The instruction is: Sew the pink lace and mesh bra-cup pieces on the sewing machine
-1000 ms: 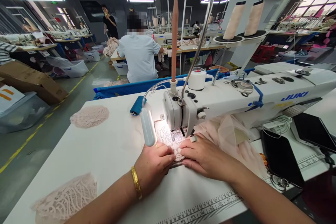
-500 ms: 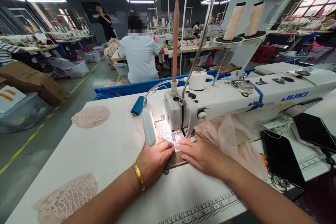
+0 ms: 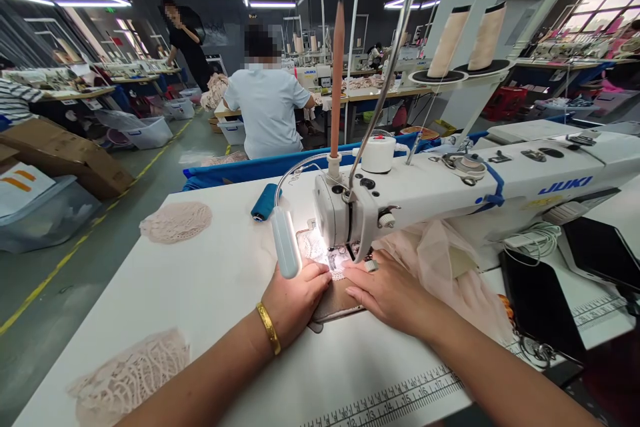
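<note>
A white JUKI sewing machine (image 3: 450,190) stands on the white table (image 3: 210,280). Under its needle lies a small piece of pale lace (image 3: 320,250), lit by the gooseneck lamp (image 3: 286,243). My left hand (image 3: 295,300), with a gold bangle and a ring, lies with fingers stretched flat on the lace's left side. On the right side my right hand (image 3: 390,290), with a ring, presses flat just in front of the presser foot. Pale pink tulle (image 3: 445,267) is bunched behind my right hand under the machine arm.
Two lace pieces lie on the table, one far left (image 3: 175,221), one near left (image 3: 130,373). A blue thread spool (image 3: 264,201) sits behind the lamp. Two dark phones (image 3: 540,303) lie at right. A person in a pale shirt (image 3: 267,110) sits ahead, another stands far back.
Both hands have slid forward toward the needle, feeding the lace further under the presser foot. The standing person at the back has walked left.
</note>
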Tool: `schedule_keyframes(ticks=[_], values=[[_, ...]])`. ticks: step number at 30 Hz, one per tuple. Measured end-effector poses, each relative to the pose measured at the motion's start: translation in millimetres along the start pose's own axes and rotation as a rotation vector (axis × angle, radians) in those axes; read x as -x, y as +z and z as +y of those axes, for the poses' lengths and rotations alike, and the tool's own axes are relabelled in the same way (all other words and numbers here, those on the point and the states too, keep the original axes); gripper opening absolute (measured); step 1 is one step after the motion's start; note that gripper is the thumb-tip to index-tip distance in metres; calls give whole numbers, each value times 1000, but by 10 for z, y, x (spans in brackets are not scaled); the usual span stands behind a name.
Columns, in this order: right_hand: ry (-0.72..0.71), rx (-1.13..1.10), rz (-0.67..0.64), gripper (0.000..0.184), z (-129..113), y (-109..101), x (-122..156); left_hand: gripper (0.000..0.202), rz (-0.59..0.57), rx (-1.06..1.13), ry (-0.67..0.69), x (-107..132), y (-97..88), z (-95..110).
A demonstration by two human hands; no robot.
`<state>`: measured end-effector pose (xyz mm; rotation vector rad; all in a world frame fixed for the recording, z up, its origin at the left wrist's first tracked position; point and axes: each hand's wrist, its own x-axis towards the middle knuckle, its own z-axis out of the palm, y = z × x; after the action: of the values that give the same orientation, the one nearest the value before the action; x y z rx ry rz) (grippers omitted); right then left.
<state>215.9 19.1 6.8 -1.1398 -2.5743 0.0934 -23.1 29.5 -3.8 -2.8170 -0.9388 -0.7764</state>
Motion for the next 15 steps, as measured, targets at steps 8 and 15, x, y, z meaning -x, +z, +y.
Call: schedule_keyframes(ticks=[8,15], values=[[43,1,3,27,-16,-9,1,24,17,-11,-65,-2,6,-16],[11,8,51,31,12,37,19,24,-28,-8,-101,23,-10,-4]])
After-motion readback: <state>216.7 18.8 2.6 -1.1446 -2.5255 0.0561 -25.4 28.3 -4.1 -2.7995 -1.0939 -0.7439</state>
